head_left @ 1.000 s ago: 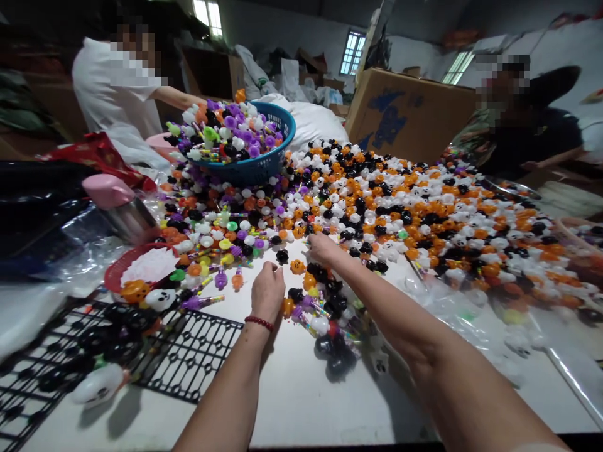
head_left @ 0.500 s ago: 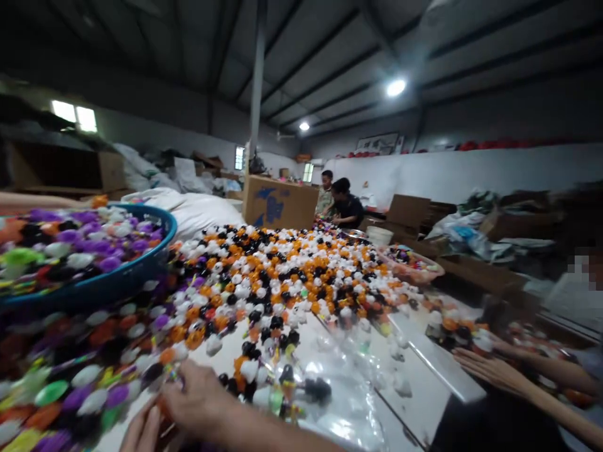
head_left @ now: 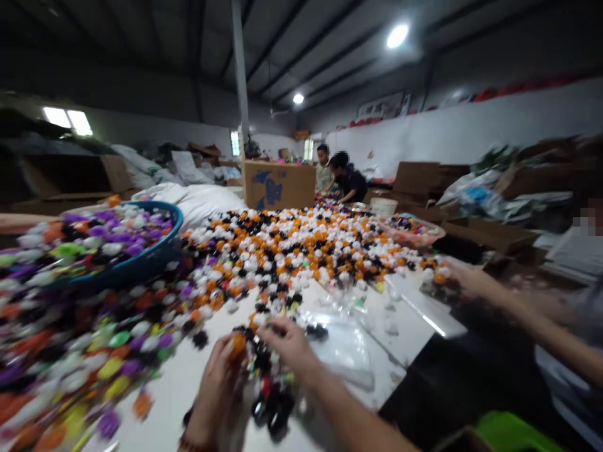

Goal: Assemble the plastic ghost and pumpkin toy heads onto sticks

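My left hand [head_left: 217, 376] is closed around a rounded orange plastic piece [head_left: 237, 346], low in the middle of the view. Beside it, my right hand [head_left: 289, 345] reaches in from the right, its fingers curled together at the small pieces; what they grip is hidden and blurred. Between and below the hands lies a cluster of glossy black pieces [head_left: 277, 411] with bits of red, yellow and green. A clear plastic bag [head_left: 342, 345] lies flat on the white table [head_left: 164, 408], just right of my right hand.
A large heap of orange, white and black pieces [head_left: 292, 245] covers the far table. On the left stands a full blue basket [head_left: 174, 232]. A cardboard box [head_left: 301, 185] stands behind the heap. At right a co-worker's arms [head_left: 513, 307] reach over more pieces, near a pink basket [head_left: 424, 235].
Both my hands have moved right, from the colourful pile at left to the black cluster near the plastic bag. The view has tilted down, and the co-worker's arms at right have shifted upward.
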The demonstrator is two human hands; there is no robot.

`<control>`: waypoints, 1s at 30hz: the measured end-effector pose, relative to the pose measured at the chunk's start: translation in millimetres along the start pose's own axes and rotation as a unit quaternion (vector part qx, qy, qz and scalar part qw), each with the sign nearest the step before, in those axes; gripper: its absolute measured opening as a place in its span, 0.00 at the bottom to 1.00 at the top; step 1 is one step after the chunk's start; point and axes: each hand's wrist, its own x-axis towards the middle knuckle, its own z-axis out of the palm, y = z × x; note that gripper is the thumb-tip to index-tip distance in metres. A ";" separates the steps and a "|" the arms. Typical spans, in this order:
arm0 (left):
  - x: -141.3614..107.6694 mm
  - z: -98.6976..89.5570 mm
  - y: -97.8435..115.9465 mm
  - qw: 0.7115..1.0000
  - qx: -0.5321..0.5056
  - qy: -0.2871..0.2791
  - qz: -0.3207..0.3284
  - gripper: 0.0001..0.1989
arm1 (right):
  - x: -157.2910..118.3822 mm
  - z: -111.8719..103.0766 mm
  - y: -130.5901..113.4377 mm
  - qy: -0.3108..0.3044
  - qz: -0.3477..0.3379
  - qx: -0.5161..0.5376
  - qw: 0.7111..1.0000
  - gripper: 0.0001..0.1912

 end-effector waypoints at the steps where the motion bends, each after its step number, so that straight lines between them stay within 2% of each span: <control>1: -4.4 3.9 1.0 0.999 -0.024 -0.040 0.004 0.19 | -6.9 -10.1 -3.8 -0.021 0.028 0.066 0.997 0.18; 3: -12.9 12.2 0.4 0.992 -0.079 -0.101 0.002 0.18 | -19.1 -26.3 -9.7 0.001 0.079 0.169 0.982 0.19; 5: -22.4 20.8 -1.9 0.984 -0.107 -0.142 -0.006 0.17 | -30.2 -37.4 -14.9 0.025 0.090 0.219 0.971 0.18; 9: -46.6 34.3 -4.3 0.975 -0.113 -0.191 -0.034 0.15 | -51.5 -49.3 -25.4 0.025 0.060 0.188 0.980 0.15; 14: -71.8 36.9 -4.4 0.976 -0.110 -0.184 -0.048 0.14 | -68.7 -53.8 -27.5 -0.006 0.061 0.147 0.987 0.15; 19: -87.0 34.3 -9.2 0.978 -0.085 -0.185 -0.052 0.13 | -76.4 -56.3 -19.5 0.001 0.077 0.163 0.984 0.15; 30: -102.7 30.8 -17.8 0.978 -0.072 -0.187 -0.054 0.14 | -91.3 -60.3 -15.5 -0.022 0.084 0.124 0.989 0.14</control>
